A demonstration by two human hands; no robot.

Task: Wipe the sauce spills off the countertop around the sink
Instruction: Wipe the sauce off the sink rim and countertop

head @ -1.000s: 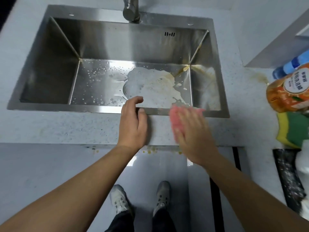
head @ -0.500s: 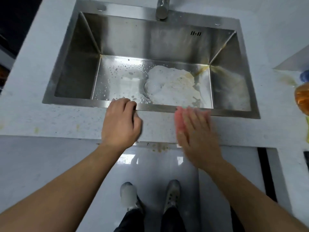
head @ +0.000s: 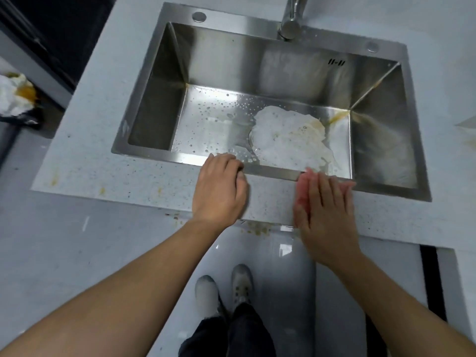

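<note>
My right hand (head: 324,210) lies flat, fingers together, pressing a pink cloth (head: 300,194) onto the speckled countertop (head: 128,181) just in front of the sink (head: 137,99). Only the cloth's left edge shows beside my palm. My left hand (head: 219,191) sits to the left of it, fingers curled over the sink's front rim. Small yellow-brown sauce spots (head: 102,191) dot the counter strip left of my hands, one more near the left corner (head: 54,180). Sauce drips (head: 257,228) mark the counter's front edge between my hands.
White foam (head: 288,140) with brownish streaks covers the sink floor around the drain. The faucet (head: 291,24) stands at the back rim. A crumpled, sauce-stained white paper (head: 14,99) lies at the far left. A yellowish stain (head: 470,143) marks the counter at the right edge.
My left hand has slid left along the sink's front rim. My right hand stays over the cloth, which shows less now. The view has swung left, and the bottles and sponge at right are gone.
</note>
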